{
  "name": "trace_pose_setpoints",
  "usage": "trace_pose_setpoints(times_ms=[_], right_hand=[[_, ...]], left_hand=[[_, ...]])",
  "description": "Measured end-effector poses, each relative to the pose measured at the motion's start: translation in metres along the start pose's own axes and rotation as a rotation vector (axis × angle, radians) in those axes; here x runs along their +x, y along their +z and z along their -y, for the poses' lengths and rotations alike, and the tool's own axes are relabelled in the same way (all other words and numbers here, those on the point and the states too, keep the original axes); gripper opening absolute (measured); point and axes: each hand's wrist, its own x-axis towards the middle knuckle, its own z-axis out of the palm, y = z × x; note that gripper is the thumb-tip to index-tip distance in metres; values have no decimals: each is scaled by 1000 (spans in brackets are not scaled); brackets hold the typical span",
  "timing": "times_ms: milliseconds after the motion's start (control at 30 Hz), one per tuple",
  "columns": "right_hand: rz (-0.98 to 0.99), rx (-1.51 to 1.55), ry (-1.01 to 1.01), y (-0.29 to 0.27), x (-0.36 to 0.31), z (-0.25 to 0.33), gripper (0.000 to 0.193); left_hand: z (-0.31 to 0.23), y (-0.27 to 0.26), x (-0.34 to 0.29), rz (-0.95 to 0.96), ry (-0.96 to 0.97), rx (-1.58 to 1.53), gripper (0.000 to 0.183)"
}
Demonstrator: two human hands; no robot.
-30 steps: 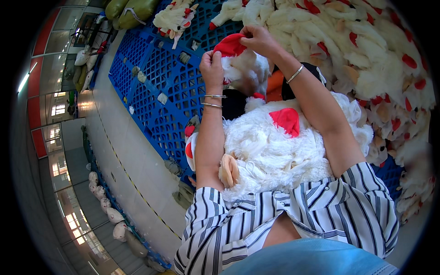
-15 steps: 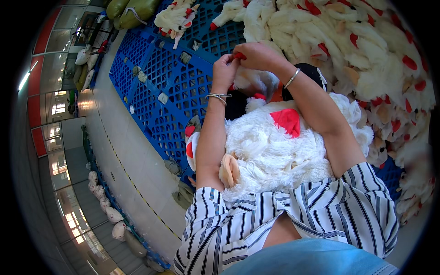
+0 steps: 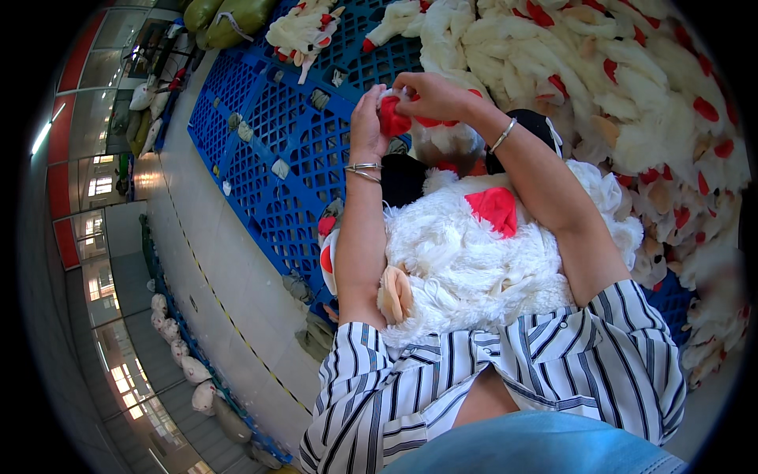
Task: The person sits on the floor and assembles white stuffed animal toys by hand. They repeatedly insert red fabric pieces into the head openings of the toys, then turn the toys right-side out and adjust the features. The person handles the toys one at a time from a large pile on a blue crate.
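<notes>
At twelve o'clock in the head view, the fingers of left hand (image 3: 366,126) and right hand (image 3: 439,96) grasp a red-and-white plush piece (image 3: 394,117). At ten, a blue pallet (image 3: 257,178) edges onto open floor (image 3: 243,280); green sacks (image 3: 229,24) at eleven hide their contents.

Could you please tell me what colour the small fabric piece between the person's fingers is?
The fabric piece is mainly red, showing best in the head view.

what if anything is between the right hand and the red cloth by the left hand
Nothing visible: the right hand touches the red cloth directly, beside the left hand. The white fur lies lower in view, not between them.
</notes>
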Motion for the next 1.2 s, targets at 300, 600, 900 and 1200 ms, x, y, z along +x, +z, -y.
trace_pose_setpoints(times_ms=[300,600,900,1200], right_hand=[[-273,208,77,-1,15,-32,26],[-292,224,125,-10,15,-30,24],[-327,337,115,-9,14,-27,18],[-296,172,-162,-3,3,2,20]], left_hand=[[-8,25,-16,136,171,38,35],[-3,22,-13,103,265,283,24],[1,16,-6,-34,314,275,19],[-1,16,-4,-125,329,113,20]])
